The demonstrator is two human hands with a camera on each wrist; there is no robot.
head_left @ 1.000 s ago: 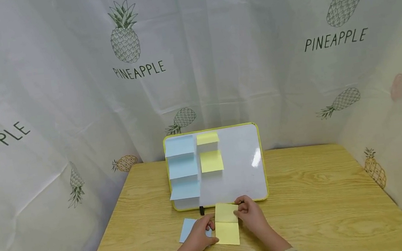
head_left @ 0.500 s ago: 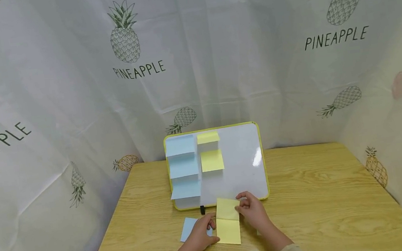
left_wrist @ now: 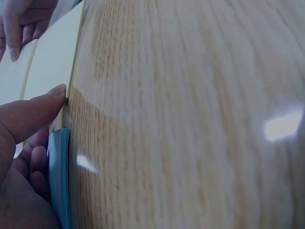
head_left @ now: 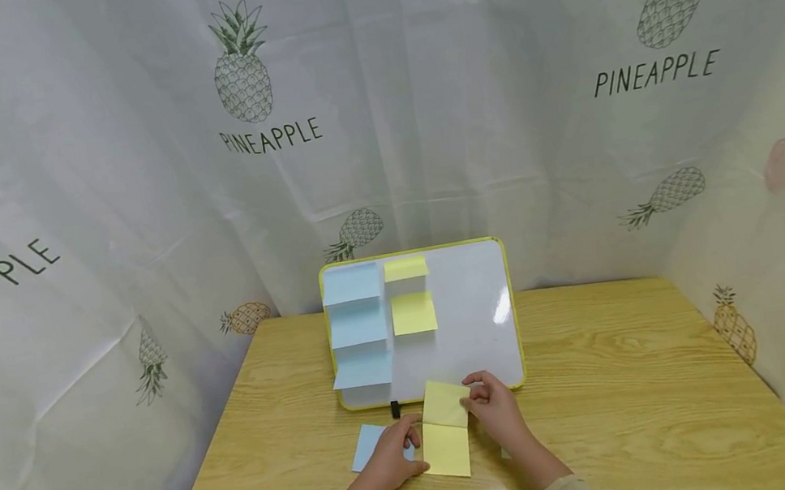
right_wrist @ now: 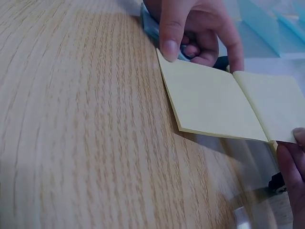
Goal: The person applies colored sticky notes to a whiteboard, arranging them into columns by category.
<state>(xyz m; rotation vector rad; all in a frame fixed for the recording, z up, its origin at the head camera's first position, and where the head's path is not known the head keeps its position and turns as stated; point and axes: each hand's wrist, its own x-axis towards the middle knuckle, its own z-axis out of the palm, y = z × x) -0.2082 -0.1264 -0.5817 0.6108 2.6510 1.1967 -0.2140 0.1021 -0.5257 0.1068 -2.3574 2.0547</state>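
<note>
Just in front of the whiteboard, my left hand [head_left: 389,456] grips the left edge of a yellow sticky note pad [head_left: 447,452], its thumb at the near corner. The top sheet [head_left: 445,403] is folded up and away from the pad, still meeting it along the far edge. My right hand [head_left: 496,414] pinches that sheet at its right side between thumb and finger. Partly under my left hand lies a blue sticky note pad [head_left: 368,446]. In the right wrist view the yellow pad [right_wrist: 205,98] appears slightly raised above the table.
A yellow-framed whiteboard [head_left: 472,325] leans at the back. Several blue notes [head_left: 357,327] line its left side, with two yellow notes [head_left: 413,313] beside them. A small black piece [head_left: 395,410] sits at the board's lower edge. Wooden table [head_left: 615,381] extends both sides; a printed curtain [head_left: 420,111] hangs behind.
My right hand has moved slightly away from me, drawing the yellow top sheet further up from the pad. My left hand has stayed nearly still.
</note>
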